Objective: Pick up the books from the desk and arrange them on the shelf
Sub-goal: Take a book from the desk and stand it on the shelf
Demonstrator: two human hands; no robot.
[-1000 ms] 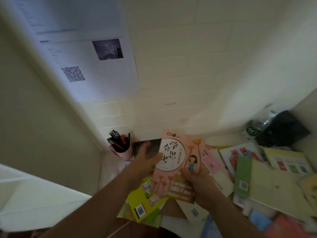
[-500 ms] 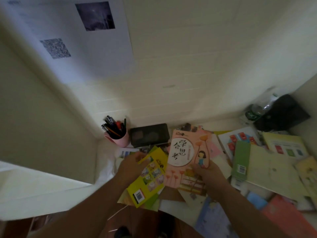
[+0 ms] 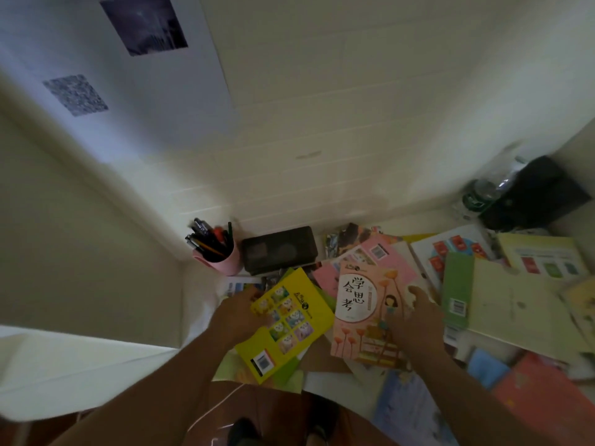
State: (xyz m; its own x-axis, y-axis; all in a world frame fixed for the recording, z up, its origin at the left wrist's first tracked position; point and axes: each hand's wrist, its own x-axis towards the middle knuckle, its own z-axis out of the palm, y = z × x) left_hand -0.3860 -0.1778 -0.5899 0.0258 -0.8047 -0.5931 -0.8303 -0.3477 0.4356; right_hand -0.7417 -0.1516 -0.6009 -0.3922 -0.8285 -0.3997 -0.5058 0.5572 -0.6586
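Observation:
A pink book (image 3: 360, 304) with black characters and a cartoon girl on its cover lies tilted over the pile on the desk; my right hand (image 3: 415, 320) grips its right edge. A yellow book (image 3: 289, 320) with small pictures and a code on its cover lies to its left, and my left hand (image 3: 236, 315) holds its left edge. Several more books cover the desk to the right, among them a green-spined pale one (image 3: 502, 304) and a red one (image 3: 541, 394). No shelf shows clearly in this view.
A pink pen cup (image 3: 219, 255) and a black box (image 3: 278, 249) stand against the back wall. At the far right corner are a water bottle (image 3: 483, 194) and a black object (image 3: 537, 194). A white side panel (image 3: 80, 358) runs along the left.
My left hand left the pink book and took the yellow book's left edge. The pink book came down from upright onto the pile, still in my right hand. The camera tilted down.

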